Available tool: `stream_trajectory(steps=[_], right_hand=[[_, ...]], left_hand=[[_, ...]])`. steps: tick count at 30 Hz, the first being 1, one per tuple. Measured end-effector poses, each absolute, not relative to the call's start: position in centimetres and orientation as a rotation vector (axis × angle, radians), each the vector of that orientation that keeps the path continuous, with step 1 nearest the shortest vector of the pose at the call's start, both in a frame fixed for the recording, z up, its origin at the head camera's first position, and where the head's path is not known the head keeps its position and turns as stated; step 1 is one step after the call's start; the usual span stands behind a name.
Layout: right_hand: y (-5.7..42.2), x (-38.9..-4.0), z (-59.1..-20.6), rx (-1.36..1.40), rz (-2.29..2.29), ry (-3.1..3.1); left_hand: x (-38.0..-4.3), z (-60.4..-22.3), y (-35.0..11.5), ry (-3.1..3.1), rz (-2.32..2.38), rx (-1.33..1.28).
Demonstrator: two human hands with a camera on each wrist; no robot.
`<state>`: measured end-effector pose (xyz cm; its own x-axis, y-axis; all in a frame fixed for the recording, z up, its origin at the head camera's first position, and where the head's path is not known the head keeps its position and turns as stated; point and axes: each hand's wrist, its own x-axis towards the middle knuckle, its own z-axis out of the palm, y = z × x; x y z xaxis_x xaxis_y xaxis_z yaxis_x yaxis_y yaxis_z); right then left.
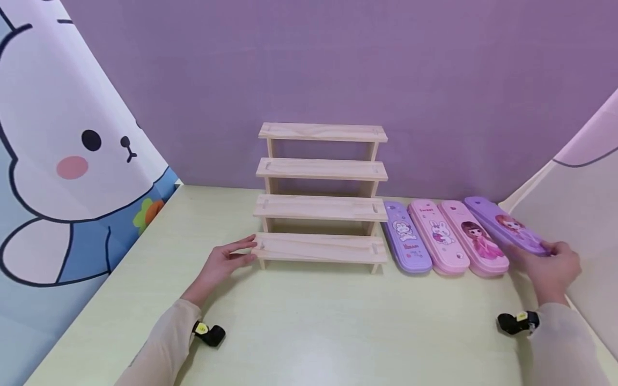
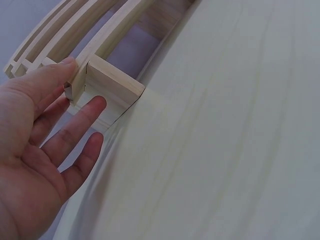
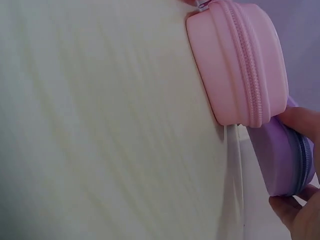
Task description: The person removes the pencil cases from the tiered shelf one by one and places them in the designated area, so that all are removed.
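Observation:
A wooden stepped stand (image 1: 320, 207) with several slatted tiers stands on the table. My left hand (image 1: 230, 258) pinches the left end of its lowest tier; in the left wrist view the thumb (image 2: 64, 70) lies on the board's end, while two fingers extend freely below. On the right, my right hand (image 1: 555, 266) grips the near end of a purple zip pencil case (image 1: 507, 225) with a doll-like figure on its lid. In the right wrist view, thumb and fingers span the sides of that purple case (image 3: 275, 155), its near end raised off the table.
Beside the stand lie a purple pencil case (image 1: 407, 238), a pink one with a rabbit (image 1: 439, 238) and a pink one with a doll figure (image 1: 475, 241), side by side. A purple backdrop (image 1: 318, 64) rises behind the table (image 1: 338, 327); printed cloths flank it.

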<state>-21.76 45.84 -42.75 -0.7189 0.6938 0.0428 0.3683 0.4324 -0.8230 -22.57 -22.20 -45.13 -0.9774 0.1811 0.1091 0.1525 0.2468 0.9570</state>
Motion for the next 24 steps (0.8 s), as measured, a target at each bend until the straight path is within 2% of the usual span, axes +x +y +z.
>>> stream_trajectory(steps=[7, 24], right_hand=[[46.6, -20.8, -42.5, -0.728, 1.059, -2.585], [47.2, -19.9, -41.8, -0.546, 0.884, -2.768]], left_hand=[[-22.6, -45.0, -22.2, 2.462, 1.885, 0.336], [-22.5, -44.8, -22.3, 2.478, 1.871, 0.364]])
